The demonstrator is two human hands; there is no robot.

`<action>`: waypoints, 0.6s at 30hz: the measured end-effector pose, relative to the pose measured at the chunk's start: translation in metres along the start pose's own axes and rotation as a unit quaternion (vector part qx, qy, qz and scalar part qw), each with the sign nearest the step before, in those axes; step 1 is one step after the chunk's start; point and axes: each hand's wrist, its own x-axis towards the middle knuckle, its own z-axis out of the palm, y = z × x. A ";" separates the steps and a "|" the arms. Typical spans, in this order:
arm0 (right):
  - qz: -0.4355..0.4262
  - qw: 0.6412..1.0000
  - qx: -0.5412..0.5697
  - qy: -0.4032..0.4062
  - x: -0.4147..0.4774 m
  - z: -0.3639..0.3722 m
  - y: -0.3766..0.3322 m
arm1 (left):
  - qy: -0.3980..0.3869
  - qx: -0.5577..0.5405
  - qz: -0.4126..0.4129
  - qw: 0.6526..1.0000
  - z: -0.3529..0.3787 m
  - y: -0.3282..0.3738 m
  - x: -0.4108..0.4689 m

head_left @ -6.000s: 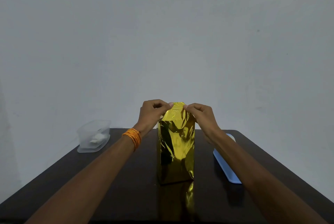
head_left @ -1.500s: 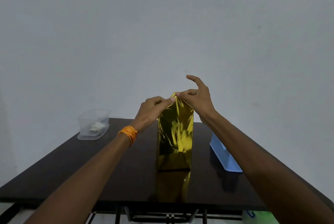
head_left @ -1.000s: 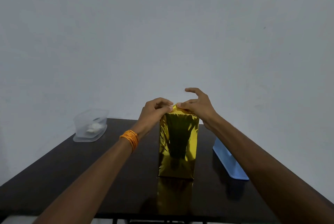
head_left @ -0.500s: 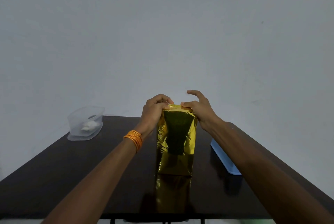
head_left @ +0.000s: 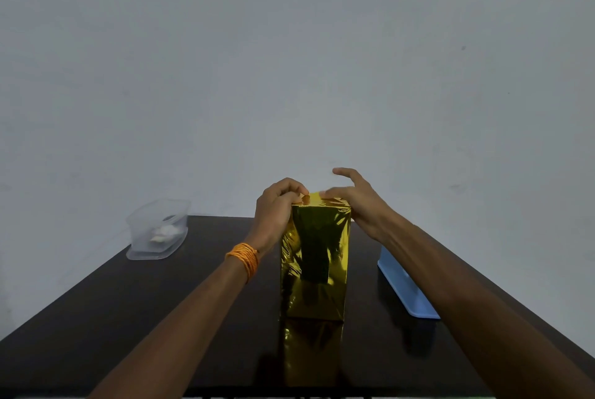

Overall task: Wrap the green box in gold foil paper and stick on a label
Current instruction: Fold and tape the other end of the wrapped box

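Head view: tall gold-foil-wrapped box [head_left: 314, 263] upright mid dark counter [head_left: 145, 318], green hidden. Pinches its top left edge with left grip [head_left: 277, 205]. Rests thumb of right grip [head_left: 357, 202] on top fold, forefinger lifted; other fingers hidden, clamped or apart unclear.

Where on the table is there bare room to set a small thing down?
Widest bare patch: the left side of the table, between the clear container and the gold-wrapped box, left of the left forearm. The near strip before the box is also bare. Crowded: the narrow gap between box and blue tray, where the right forearm passes.
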 end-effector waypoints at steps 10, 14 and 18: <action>-0.014 0.999 0.045 0.011 0.002 0.003 0.011 | 0.018 0.092 0.044 0.995 -0.002 0.001 -0.008; -0.026 0.998 0.051 0.004 -0.001 0.003 0.008 | 0.033 0.288 0.186 0.939 0.006 0.007 -0.028; -0.040 0.999 0.028 0.008 -0.004 0.003 0.010 | 0.026 0.426 0.270 0.863 0.025 0.013 -0.055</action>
